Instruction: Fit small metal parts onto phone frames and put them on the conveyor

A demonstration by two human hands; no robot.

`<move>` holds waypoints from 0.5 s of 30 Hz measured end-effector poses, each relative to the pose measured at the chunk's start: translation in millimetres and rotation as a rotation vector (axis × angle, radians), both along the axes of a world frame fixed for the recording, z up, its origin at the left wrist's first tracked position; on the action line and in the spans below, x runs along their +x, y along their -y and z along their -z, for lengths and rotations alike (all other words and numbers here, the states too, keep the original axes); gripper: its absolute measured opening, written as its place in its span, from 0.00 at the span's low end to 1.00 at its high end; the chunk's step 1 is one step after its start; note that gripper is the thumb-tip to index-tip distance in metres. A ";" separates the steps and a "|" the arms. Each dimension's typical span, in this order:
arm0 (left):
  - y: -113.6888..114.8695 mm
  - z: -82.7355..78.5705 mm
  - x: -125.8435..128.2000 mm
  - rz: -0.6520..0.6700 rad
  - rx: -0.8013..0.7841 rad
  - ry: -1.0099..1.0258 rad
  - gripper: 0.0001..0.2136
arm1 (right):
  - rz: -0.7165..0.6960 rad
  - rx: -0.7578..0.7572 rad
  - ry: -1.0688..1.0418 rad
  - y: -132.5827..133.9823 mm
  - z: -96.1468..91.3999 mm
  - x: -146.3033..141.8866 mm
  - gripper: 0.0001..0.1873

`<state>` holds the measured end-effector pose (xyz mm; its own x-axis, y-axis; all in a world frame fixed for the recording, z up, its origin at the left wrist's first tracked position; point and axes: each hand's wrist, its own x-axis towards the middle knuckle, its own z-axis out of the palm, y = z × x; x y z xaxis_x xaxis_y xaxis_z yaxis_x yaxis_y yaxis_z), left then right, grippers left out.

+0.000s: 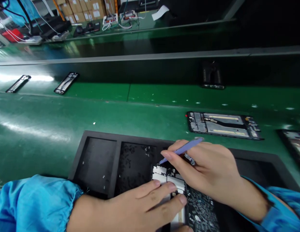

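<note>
An opened phone body (159, 172), with silver plates and small dark parts, lies on a black tray (117, 161). My left hand (142, 206) rests across it, fingers stretched out and pressing on its surface. My right hand (208, 170) is closed in a pen grip around slim purple tweezers (186, 147). Their tip touches or nearly touches the top edge of the phone body. Beside the phone, under my right hand, many small metal pieces (200, 209) are heaped in the tray. The phone's lower end is partly hidden by my left hand.
Another opened phone body (224, 125) lies on the green bench behind the tray, and one more (295, 145) at the right edge. Two stand farther left (66, 83). A dark object (213, 75) sits by the back ledge. Cables, power strips and cartons (84, 9) are beyond.
</note>
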<state>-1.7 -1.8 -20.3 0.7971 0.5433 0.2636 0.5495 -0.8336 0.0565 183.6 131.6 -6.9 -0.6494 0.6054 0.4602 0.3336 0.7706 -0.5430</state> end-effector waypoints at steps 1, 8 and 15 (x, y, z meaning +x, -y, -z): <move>0.9 1.9 0.4 -0.002 0.004 0.009 0.18 | -0.024 0.009 0.005 0.1 -0.7 -0.3 0.19; 4.2 8.6 3.0 -0.003 0.014 -0.002 0.19 | -0.167 0.079 0.011 3.0 -5.4 0.3 0.13; -1.1 0.6 -1.4 0.031 0.006 -0.031 0.20 | -0.102 0.017 0.009 1.8 -8.9 9.8 0.10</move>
